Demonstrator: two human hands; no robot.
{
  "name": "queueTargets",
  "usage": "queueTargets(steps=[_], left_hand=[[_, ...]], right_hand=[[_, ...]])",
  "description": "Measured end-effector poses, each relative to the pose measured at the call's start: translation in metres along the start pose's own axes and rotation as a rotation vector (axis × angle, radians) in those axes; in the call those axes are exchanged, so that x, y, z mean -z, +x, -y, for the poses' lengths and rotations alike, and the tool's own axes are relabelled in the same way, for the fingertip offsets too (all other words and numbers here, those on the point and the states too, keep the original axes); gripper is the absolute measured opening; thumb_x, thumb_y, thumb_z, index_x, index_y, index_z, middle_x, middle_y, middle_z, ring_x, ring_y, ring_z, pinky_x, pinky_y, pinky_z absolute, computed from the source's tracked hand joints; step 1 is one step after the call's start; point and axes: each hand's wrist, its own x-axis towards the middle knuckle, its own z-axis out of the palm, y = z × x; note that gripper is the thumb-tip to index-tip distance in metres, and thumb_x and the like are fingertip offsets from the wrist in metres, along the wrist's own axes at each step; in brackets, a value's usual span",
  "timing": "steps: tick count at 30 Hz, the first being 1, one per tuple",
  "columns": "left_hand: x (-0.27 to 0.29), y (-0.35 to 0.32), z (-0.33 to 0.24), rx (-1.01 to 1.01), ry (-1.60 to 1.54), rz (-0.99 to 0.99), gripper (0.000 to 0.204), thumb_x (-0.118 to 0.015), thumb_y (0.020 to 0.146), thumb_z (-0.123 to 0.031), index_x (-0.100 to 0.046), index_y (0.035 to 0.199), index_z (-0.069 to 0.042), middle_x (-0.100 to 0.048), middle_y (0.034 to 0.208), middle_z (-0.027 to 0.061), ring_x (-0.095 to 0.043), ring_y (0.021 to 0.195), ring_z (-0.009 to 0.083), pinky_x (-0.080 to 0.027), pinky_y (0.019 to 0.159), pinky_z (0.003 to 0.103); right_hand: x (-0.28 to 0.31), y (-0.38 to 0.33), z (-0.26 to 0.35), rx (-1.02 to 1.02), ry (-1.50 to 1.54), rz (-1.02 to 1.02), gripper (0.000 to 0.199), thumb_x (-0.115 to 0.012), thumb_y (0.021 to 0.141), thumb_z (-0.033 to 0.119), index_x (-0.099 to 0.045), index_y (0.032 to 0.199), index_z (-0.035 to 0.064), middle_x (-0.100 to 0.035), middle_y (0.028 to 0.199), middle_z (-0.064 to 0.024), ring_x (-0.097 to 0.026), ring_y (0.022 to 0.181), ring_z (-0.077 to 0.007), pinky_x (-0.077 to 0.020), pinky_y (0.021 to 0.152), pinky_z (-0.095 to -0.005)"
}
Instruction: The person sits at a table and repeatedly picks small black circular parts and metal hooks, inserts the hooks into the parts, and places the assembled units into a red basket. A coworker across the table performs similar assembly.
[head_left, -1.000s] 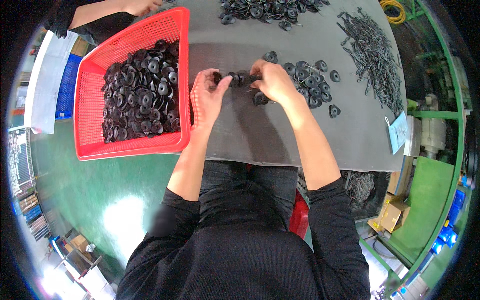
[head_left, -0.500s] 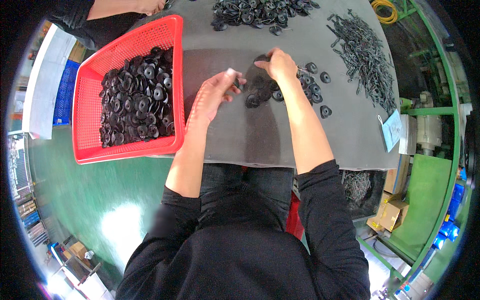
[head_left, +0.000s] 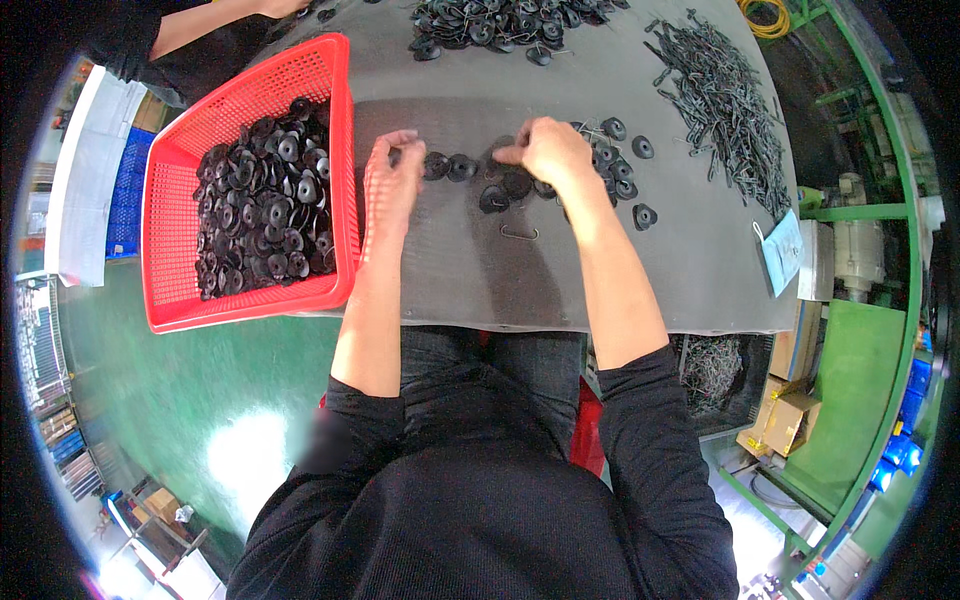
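Black rubber discs [head_left: 448,166] are what your hands are on in the head view, a loose scatter on the grey surface [head_left: 620,280] right between and just past your two hands. Your left hand [head_left: 392,185] sits just beside the wall of the red basket [head_left: 345,180], fingers loosely curled with nothing clearly in its grip; whether it's pinching a disc I can't tell from here. Your right hand [head_left: 548,150] has its fingers drawn together over a disc in the pile, looks like a pinch, but the part itself is hidden under the fingertips.

Stuff that could bite you, my guess only:
- That small bent wire clip [head_left: 520,233] is lying alone near your right wrist. A forearm sweep could push it off the near edge.
- The discs to the right [head_left: 640,215] are spread thin and near nothing, so easy to knock further off.
- The basket hangs partly over the surface edge and it's full, so a bump from your left hand might tip or slide it.
- The heap of black wire clips [head_left: 725,100] is well apart, a long reach over the discs.
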Motion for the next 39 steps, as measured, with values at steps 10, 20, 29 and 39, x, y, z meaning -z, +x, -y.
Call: queueTargets(steps=[10,20,29,39], left_hand=[[-0.024,-0.047,-0.025,-0.353,0.746,0.137,0.018,-0.067,0.074,-0.017,-0.060,0.086,-0.006,-0.063,0.084,0.0158,-0.061,0.083,0.0328,-0.048,0.071,0.041],[0.134,-0.082,-0.122,-0.485,0.911,-0.514,0.023,-0.061,0.081,-0.018,-0.059,0.100,-0.006,-0.063,0.099,0.0135,-0.061,0.093,0.0292,-0.045,0.080,0.035],[0.186,-0.093,-0.113,-0.361,0.872,-0.157,0.016,-0.064,0.076,-0.009,-0.066,0.091,-0.004,-0.066,0.078,0.0082,-0.061,0.068,0.0159,-0.048,0.065,0.029],[0.075,-0.121,-0.078,-0.475,0.335,0.661,0.012,-0.064,0.076,-0.007,-0.065,0.087,-0.003,-0.061,0.078,0.0100,-0.062,0.071,0.0223,-0.048,0.064,0.032]], right_hand=[[-0.003,0.005,0.013,-0.044,0.003,0.194,0.045,-0.079,0.060,0.042,-0.067,0.087,0.0088,-0.066,0.090,-0.0122,-0.064,0.086,-0.0294,-0.0490,0.072,-0.0393],[0.029,-0.040,0.185,0.724,0.475,-0.274,0.040,-0.076,0.064,0.033,-0.064,0.089,0.0054,-0.065,0.080,-0.0157,-0.062,0.078,-0.0334,-0.0483,0.069,-0.0392],[0.031,-0.041,0.120,0.724,0.531,-0.252,0.024,-0.070,0.075,0.016,-0.062,0.094,0.0047,-0.062,0.092,-0.0076,-0.062,0.080,-0.0199,-0.0488,0.069,-0.0316],[-0.005,-0.048,0.007,0.153,0.104,-0.181,0.031,-0.071,0.071,0.020,-0.061,0.096,0.0065,-0.061,0.095,-0.0098,-0.060,0.083,-0.0271,-0.0470,0.071,-0.0370]])
